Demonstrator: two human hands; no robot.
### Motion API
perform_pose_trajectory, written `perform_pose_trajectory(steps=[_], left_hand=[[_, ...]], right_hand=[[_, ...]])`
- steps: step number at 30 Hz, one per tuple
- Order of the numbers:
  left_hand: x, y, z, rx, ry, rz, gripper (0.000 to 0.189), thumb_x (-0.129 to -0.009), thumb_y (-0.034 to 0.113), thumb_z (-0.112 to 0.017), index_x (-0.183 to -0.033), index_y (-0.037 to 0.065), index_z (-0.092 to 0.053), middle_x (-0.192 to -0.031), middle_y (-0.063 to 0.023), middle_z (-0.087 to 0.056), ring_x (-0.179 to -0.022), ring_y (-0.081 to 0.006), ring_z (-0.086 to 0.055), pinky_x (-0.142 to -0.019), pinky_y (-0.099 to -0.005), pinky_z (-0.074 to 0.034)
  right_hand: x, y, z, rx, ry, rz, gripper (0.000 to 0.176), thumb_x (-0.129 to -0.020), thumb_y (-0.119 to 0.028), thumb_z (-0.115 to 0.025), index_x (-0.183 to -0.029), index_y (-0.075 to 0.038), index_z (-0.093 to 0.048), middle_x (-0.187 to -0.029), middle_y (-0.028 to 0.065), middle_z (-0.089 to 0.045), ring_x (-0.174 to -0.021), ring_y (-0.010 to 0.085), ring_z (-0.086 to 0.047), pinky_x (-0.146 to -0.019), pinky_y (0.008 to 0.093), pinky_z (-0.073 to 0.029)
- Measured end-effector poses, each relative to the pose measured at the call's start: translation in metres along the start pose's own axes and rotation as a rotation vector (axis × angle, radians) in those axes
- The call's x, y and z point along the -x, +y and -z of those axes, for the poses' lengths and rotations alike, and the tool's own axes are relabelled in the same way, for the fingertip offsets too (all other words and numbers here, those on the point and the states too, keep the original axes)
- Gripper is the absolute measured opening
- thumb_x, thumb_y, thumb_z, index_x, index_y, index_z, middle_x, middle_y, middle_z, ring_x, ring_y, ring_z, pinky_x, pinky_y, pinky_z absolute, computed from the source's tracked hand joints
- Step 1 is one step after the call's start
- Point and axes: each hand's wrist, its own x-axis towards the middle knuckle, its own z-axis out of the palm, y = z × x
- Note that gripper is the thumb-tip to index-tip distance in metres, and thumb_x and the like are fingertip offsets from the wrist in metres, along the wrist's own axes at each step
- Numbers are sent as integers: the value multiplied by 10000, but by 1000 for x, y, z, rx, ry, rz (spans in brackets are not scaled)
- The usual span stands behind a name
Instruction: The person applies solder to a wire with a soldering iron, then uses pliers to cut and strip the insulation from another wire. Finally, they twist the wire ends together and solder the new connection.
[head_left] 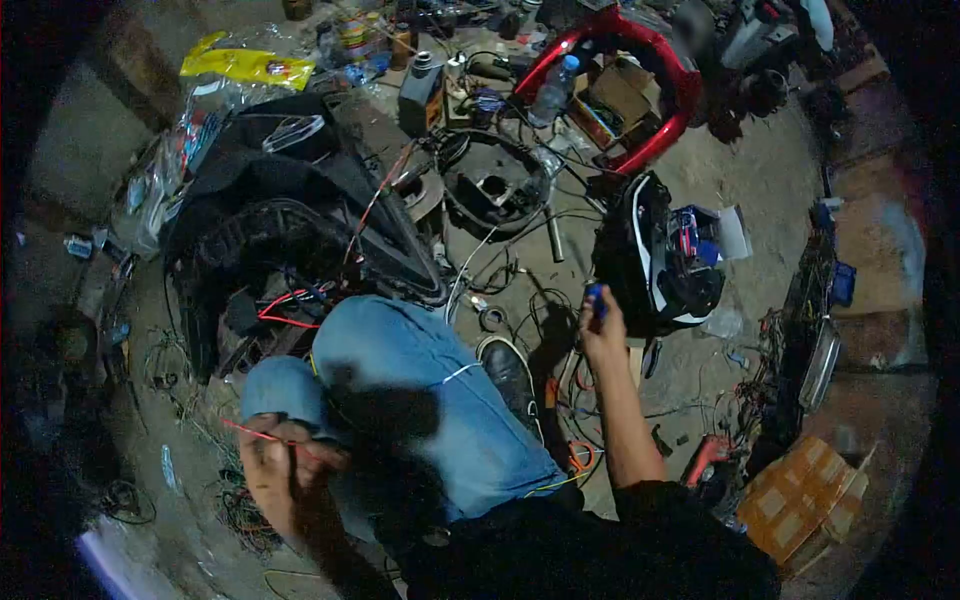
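See the left hand [280,478] at lower left, in front of the bent knee in blue jeans [400,365]. Note fingers curled and pinched on a thin red wire [250,430], with one free end projecting past the fingers toward upper left. Cannot tell where the other end lies.

See the right hand [605,335] at center right, with forearm extended forward. Note fingers wrapped around a small blue object [599,302], with its top exposed above the grip. Cannot tell its exact type. Locate this hand just left of a black-and-white panel [640,250] on the floor [760,190].

Locate a black shoe [508,382] between the jeans and the right hand. Find a large black plastic shell [300,190] ahead of the knees, at left. Farther forward, find a round black housing [495,185] and a curved red frame [682,105] around a clear bottle [550,98] and an open carton [625,90]. At lower right, find a brown cardboard box [808,492] near a red tool [707,458].
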Motion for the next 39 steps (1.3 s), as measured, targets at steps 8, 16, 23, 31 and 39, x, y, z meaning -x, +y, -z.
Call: perform_pose_trajectory(steps=[8,16,23,31,39], left_hand=[[-12,53,15,338,319,9,353,-1071,290,-549,-1290,18,-603,-1017,-45,-656,-881,-210,-665,-959,-414,-537],[5,83,153,535,264,-103,363,-1092,214,-506,-1368,-20,-515,-975,-27,-605,-830,-128,-619,-787,-260,-597],[21,91,232,702,417,-122,258,-1102,132,-458,-1241,-76,-520,-776,-25,-417,-625,-104,-366,-528,-246,-359],[51,94,361,425,543,-252,309,-1094,107,-443,-1326,-83,-516,-910,-54,-498,-649,-118,-373,-574,-260,-383],[49,167,347,15,763,-425,357,-1087,124,-466,-1382,-75,-495,-1036,-57,-543,-709,-108,-387,-673,-244,-408]], right_hand=[[-104,60,31,33,97,-101,302,-1047,-325,-483,-975,-52,-592,-787,47,-608,-581,160,-543,-519,254,-479],[-156,54,75,194,-64,-19,285,-1038,-220,-460,-1065,32,-591,-859,138,-643,-776,258,-669,-688,349,-562],[61,43,-57,550,-379,223,282,-1018,-262,-578,-1124,-6,-628,-862,55,-607,-782,185,-589,-716,314,-506],[239,-8,-150,1353,-1328,807,572,-861,-289,-807,-1339,-47,-607,-1197,149,-637,-1157,311,-614,-1013,421,-481],[270,-14,-116,1624,-1202,595,562,-846,-238,-825,-1324,-50,-598,-1149,174,-664,-1090,328,-647,-945,409,-502]])
